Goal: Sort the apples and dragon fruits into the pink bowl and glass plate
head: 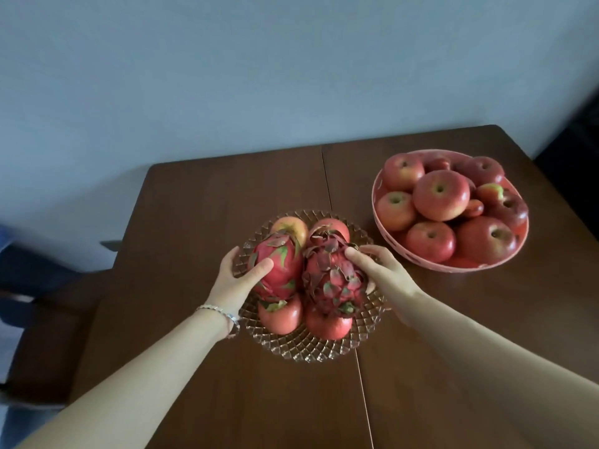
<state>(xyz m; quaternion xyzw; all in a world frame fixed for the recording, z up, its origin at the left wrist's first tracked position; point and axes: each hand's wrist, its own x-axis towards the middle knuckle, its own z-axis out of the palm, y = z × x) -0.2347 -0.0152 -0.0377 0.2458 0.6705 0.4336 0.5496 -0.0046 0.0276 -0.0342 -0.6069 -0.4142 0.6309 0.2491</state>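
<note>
On the brown table (201, 196), near its front middle, two dragon fruits are cupped on the glass plate (311, 351) atop apples (327, 324), the left hand (235, 277) curled round one (275, 267), the right hand (384, 270) round the other (334, 283), apparently heavy, scaly, best gripped mid-body; the pink bowl (377, 218) is set toward the right edge.

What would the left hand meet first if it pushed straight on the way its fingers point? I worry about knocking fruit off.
The left hand already rests on the left dragon fruit. Going on, it would likely shove that against the right dragon fruit; depth is unclear.
</note>
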